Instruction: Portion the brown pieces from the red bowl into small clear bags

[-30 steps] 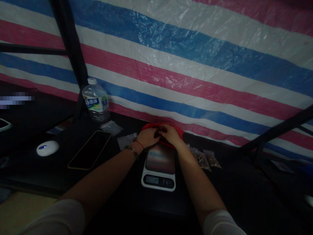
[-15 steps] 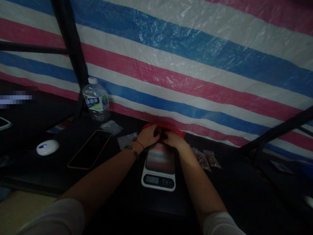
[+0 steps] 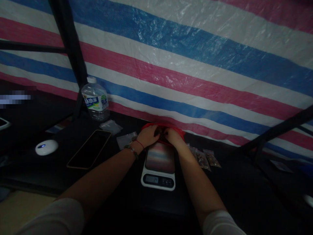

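Note:
A red plastic bag (image 3: 181,133) lies opened out behind the kitchen scale (image 3: 160,160), with small dark pieces (image 3: 161,132) inside. My left hand (image 3: 148,135) is at the bag's left side, fingers curled over its edge toward the pieces. My right hand (image 3: 173,137) reaches in from the right. Its fingers are bent and close together among the pieces; what they pinch is too dark to make out. The scale's plate carries nothing, and its small display is lit. Close to my right forearm lie several small clear bags of brownish pieces (image 3: 202,160).
Flat clear bags (image 3: 126,140) lie left of my left hand, more (image 3: 111,126) by a plastic bottle (image 3: 96,101). A phone (image 3: 90,149) and a white rounded device (image 3: 46,147) rest on the black table (image 3: 156,205). A striped tarpaulin (image 3: 186,81) hangs behind, with dark frame bars.
My right hand has shifted slightly up, and more of the dark pieces show between the hands. My left hand stays almost in place.

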Demonstrator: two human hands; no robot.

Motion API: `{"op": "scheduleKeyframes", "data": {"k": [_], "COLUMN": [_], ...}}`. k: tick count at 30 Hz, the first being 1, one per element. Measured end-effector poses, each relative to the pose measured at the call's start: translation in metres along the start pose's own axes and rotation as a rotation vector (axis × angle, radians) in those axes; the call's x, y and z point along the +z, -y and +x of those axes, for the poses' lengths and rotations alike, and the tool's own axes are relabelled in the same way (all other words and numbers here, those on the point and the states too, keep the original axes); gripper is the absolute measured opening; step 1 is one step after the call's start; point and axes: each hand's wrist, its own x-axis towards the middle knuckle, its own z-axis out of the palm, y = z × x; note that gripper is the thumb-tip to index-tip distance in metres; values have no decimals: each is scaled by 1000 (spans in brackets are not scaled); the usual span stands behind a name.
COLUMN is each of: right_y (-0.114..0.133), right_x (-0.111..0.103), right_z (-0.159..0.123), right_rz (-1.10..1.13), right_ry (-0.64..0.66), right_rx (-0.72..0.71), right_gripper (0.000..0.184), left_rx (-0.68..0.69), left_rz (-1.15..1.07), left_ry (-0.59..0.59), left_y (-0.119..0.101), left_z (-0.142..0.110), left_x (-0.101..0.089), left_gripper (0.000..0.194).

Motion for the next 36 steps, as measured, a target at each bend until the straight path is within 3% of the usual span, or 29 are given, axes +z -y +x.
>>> {"op": "scheduleKeyframes", "data": {"k": [8, 11, 18, 24, 30, 33, 36], "right_y": [3, 7, 15, 18, 14, 8, 4], "right_x": [-6, -4, 0, -9, -16, -13, -4], "right_z": [2, 1, -3, -7, -6, -6, -7], "right_rz": [304, 391, 512, 361, 217, 136, 122], "right_ry": [-360, -396, -260, -238, -233, -133, 32], "right_rx": [-144, -207, -294, -293, -194, -147, -187], "right_gripper": [19, 14, 24, 32, 29, 30, 30], "left_rx": [25, -5, 2, 2, -48, -103, -123], "left_rz": [64, 73, 22, 3, 1, 14, 38], "left_ry": [5, 34, 27, 24, -10, 6, 30], "left_y": [-2, 0, -3, -3, -3, -4, -5], "left_z": [0, 0, -1, -1, -3, -3, -3], "left_x": [-1, 3, 1, 1, -1, -2, -3], "left_gripper": [31, 28, 32, 30, 39, 42, 36]}}
